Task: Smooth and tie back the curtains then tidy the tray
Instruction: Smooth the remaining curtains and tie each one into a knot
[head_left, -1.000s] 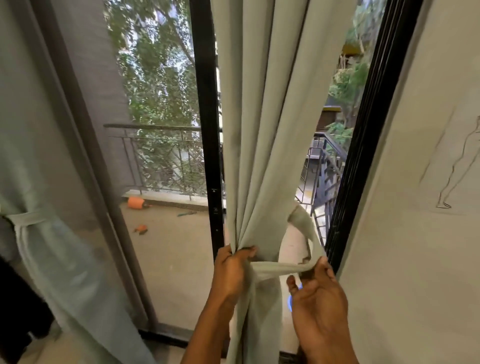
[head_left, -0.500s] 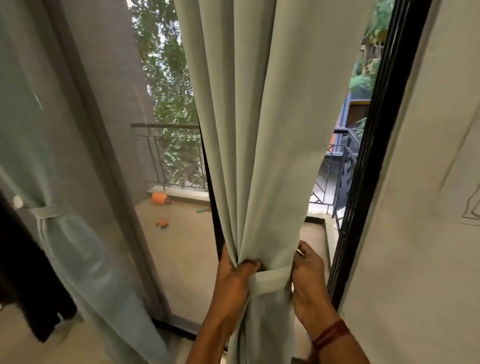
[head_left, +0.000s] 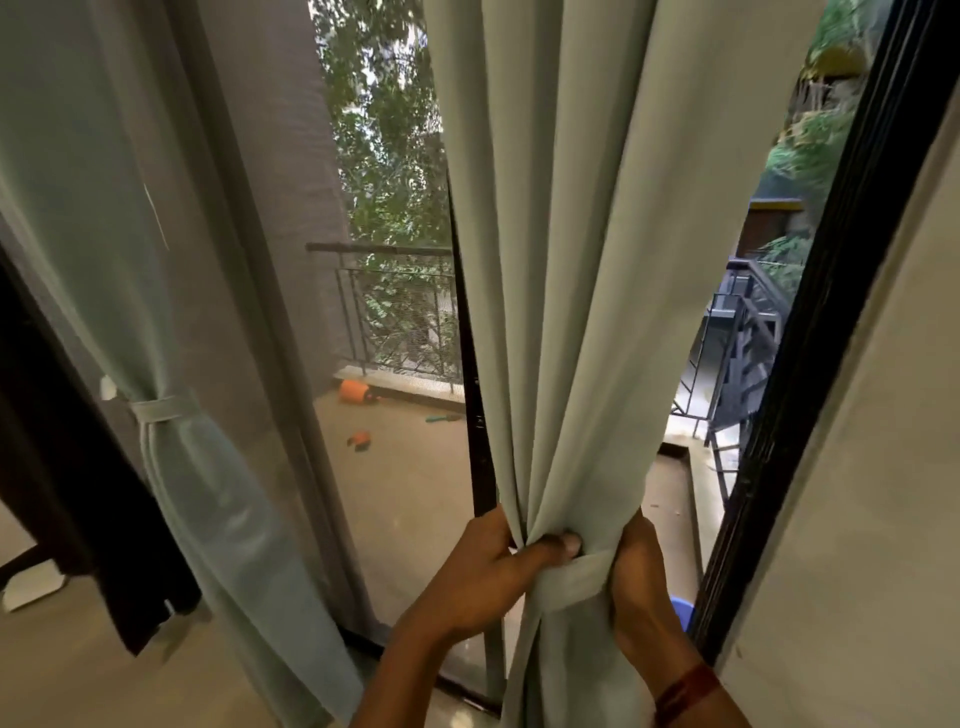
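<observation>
The left hand (head_left: 483, 571) gripped the gathered curtain (head_left: 597, 260), thumb pressed across its folds. The right hand (head_left: 636, 571) clutched the opposite side at the tieback band (head_left: 579, 579). The curtain hung vertically beside a black door frame (head_left: 810, 364), with the balcony floor (head_left: 405, 478) beyond. A second curtain (head_left: 208, 493) hung tied at left.

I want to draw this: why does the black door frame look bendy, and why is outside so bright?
Head view: the wide-angle lens probably bows the black metal door frame near the edge; head view: daylight comes from behind the pale green fabric curtain, so the left hand and right hand gripping it look shaded; head view: the green trees look blurry.
</observation>
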